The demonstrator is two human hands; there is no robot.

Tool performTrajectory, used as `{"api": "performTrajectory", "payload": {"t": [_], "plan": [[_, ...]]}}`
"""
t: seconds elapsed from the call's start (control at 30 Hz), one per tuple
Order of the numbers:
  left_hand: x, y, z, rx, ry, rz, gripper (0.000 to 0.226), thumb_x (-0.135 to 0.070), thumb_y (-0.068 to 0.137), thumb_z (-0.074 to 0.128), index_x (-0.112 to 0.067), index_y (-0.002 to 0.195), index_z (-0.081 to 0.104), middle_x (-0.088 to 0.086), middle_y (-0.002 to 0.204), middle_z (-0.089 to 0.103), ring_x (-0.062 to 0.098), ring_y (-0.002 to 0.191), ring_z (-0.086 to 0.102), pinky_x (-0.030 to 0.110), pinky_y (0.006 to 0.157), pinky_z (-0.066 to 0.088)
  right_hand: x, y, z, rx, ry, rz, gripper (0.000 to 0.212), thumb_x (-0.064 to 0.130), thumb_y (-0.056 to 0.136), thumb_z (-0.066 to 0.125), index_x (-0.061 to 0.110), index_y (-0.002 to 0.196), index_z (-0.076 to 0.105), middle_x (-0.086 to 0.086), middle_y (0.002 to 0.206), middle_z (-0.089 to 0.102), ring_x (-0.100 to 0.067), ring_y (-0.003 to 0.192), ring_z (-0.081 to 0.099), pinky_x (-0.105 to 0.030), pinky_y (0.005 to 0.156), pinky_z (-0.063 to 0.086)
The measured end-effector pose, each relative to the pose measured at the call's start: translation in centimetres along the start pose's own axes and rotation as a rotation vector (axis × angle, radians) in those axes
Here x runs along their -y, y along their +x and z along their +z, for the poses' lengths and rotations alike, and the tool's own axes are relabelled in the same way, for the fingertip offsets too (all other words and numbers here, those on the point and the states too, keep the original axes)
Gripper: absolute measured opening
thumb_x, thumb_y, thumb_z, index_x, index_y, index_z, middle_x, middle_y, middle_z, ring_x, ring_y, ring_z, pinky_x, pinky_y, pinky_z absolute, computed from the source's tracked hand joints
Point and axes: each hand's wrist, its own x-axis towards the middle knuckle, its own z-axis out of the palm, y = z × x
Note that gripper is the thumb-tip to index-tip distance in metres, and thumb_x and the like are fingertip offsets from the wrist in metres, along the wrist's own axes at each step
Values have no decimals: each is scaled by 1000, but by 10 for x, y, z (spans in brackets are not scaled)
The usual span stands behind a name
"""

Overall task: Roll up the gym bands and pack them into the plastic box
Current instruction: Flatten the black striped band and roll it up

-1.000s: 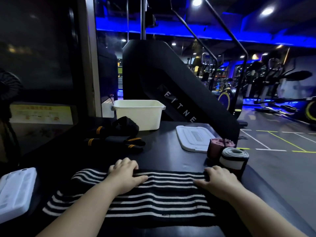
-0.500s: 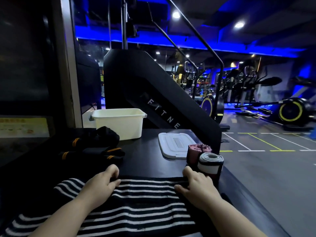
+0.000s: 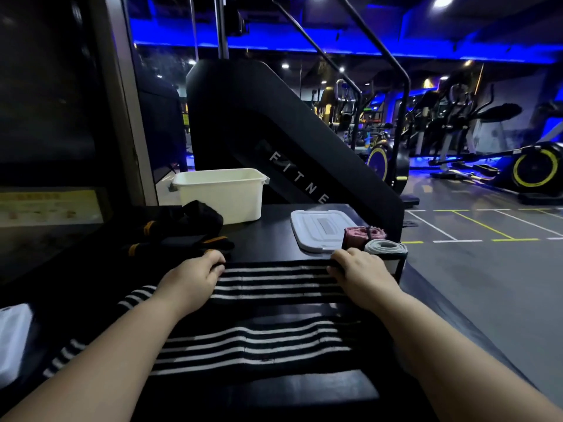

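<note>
- left hand (image 3: 195, 278), right hand (image 3: 359, 272) pinch striped band (image 3: 274, 284) far edge, fingers curled: probably to start an even roll
- plastic box (image 3: 222, 193) open at bench (image 3: 268, 239) far edge, ready

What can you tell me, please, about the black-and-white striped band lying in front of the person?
The striped band is a wide black strip with thin white lines, apparently stretchy woven fabric. It lies spread across the dark table, its left end trailing off leftward. The left hand and right hand hold its far edge, fingers curled over it.
</note>
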Motion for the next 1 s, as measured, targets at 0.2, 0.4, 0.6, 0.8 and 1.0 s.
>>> {"api": "performTrajectory", "payload": {"t": [0.2,0.4,0.6,0.8,1.0], "plan": [[-5,-3,-13,38,-74,-40,11,-34,100,46,-31,98,56,-2,77,60,16,74,57,29,65,44,0,-2,-7,-60,163,-27,19,39,99,45,24,107,54,5,100,54,-25,87,54,-32,72,32],[-6,-16,-12,177,-76,-54,12,-29,96,53,-32,86,59,-5,72,61,10,64,58,26,66,48,0,-8,-27,143,392,28,9,30,89,63,22,92,67,4,86,68,-15,85,61,-29,77,47],[-5,-36,-2,289,-34,-80,15,-33,92,55,-33,78,62,-6,70,64,11,59,58,29,57,51,-8,-26,-20,330,345,30,5,32,88,66,33,84,63,11,82,62,-9,81,58,-20,70,41],[-2,-46,3,353,70,-102,16,-42,89,53,-40,75,61,-11,81,66,8,81,62,34,79,54,-14,-45,-10,342,250,28,21,43,90,61,26,101,68,7,92,64,-11,86,57,-23,72,40],[-22,-51,5,286,275,-30,11,-33,86,46,-37,90,55,-15,96,59,12,94,55,30,82,43,-9,-57,-7,246,102,23,28,54,89,55,30,101,61,7,105,62,-15,99,58,-29,73,39]]}}
